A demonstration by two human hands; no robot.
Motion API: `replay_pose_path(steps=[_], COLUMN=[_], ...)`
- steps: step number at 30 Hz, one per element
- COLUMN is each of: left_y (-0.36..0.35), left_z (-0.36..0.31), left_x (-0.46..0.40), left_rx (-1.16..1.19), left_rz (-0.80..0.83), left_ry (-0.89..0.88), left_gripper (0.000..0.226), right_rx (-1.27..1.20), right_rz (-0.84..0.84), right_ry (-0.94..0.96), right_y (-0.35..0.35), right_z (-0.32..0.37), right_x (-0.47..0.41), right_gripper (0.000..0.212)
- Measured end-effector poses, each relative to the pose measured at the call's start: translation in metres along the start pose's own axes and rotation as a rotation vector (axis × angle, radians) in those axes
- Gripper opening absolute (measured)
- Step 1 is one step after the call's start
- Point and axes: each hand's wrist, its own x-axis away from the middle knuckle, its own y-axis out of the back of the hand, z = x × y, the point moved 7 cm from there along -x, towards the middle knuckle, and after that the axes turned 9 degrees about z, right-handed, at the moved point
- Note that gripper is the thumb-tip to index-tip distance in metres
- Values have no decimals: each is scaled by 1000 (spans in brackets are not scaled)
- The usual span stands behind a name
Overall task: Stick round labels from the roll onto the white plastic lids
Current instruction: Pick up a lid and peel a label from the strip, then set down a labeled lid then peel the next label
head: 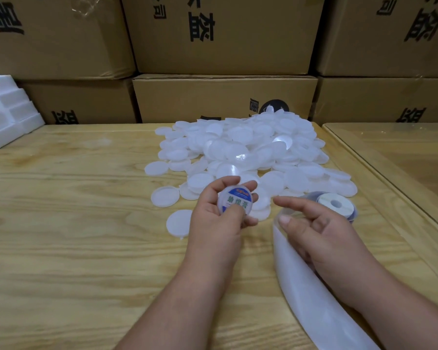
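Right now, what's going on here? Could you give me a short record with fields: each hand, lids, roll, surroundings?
left hand: holds a lid bearing a round label, thumb pressing on it
right hand: open, fingers spread, holds nothing, above the backing strip
pile: white lids, unlabelled, heaped on the table
roll: lies flat, right of the held lid
surroundings: cardboard boxes behind, white foam far left

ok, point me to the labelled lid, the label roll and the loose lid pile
labelled lid (235, 201): head view, on the printed label face.
label roll (335, 203): head view, on its white top face.
lid pile (240, 145): head view, on a lid mid-heap.
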Motion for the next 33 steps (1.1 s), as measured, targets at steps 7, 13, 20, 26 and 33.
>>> replay_pose_path(steps=[7,13,20,26,33], left_y=[33,84,129,134,128], left_z=[-7,-19,-27,-22,-36], left_x=[0,-3,2,-2,3], left_rx=[86,167,357,559,220], left_rz=[-269,-541,-845,-825,-745], left_ry=[33,-14,-85,-56,-22], left_gripper=[14,29,49,52,64], right_rx=[44,118,77,72,104], right_rz=[2,8,-2,6,-35], right_ry=[14,23,42,48,110], right_y=[0,4,4,5,4], right_z=[-1,-3,-5,-6,4], right_x=[1,1,-1,0,7], right_gripper=[30,38,38,43,19])
